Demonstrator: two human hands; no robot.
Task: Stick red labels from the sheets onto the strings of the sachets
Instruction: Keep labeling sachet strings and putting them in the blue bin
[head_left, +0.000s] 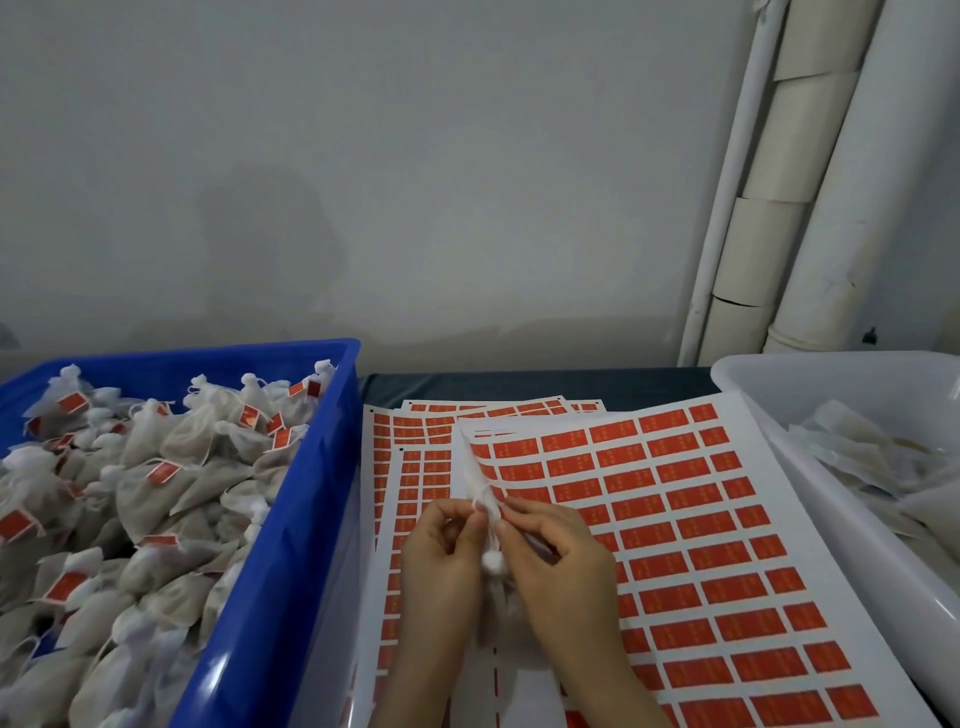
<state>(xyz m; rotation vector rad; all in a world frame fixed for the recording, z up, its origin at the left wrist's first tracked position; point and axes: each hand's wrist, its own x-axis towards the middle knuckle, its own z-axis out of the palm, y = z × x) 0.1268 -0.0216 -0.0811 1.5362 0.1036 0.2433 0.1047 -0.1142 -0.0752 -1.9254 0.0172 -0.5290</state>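
Observation:
A white sachet (491, 561) hangs between my two hands over the label sheets, its body mostly hidden under them. My left hand (441, 566) and my right hand (558, 561) both pinch its white string (480, 488), which stretches up and away from the fingertips. The top sheet of red labels (691, 530) lies under and to the right of my hands. More sheets (410, 457) lie fanned out beneath it on the left. No peeled label shows on my fingers.
A blue crate (291, 519) on the left is heaped with white sachets bearing red labels (166, 473). A white tub (810, 415) on the right holds unlabeled sachets. White pipes (789, 208) stand against the grey wall behind.

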